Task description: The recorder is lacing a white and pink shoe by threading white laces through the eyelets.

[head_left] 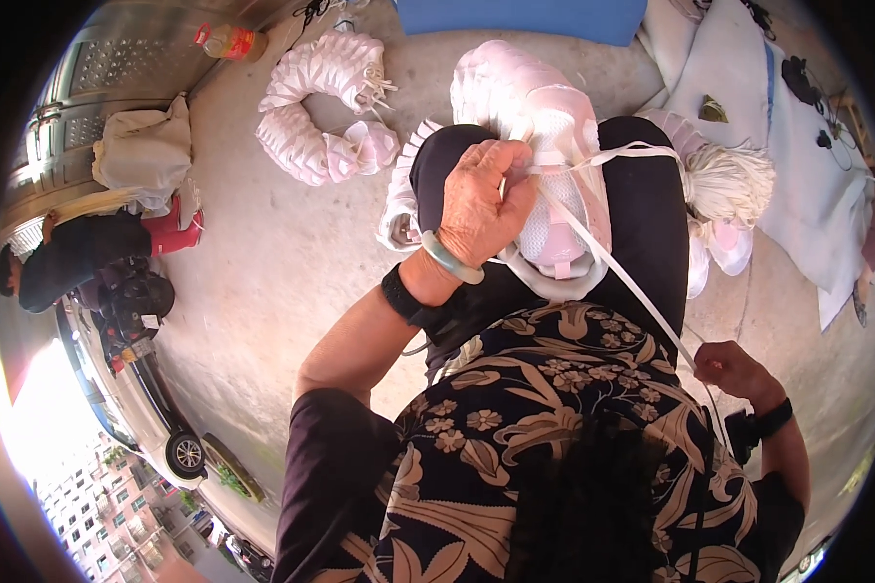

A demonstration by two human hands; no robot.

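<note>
A white and pink sneaker rests between my knees, its heel opening toward me. My left hand, with a pale bangle at the wrist, is closed at the sneaker's eyelets, pinching the lacing there. From the eyelets a white shoelace runs taut down to the right. Its far part is in my right hand, which is closed well away from the shoe, beside my right hip. Another stretch of lace loops over my right knee toward a thick bundle of white shoelaces.
More white and pink shoes, nested in a curved row, lie on the concrete floor ahead to the left. A blue panel is at the far edge. White sheeting spreads at right. A bottle, a cloth sack and another person are at left.
</note>
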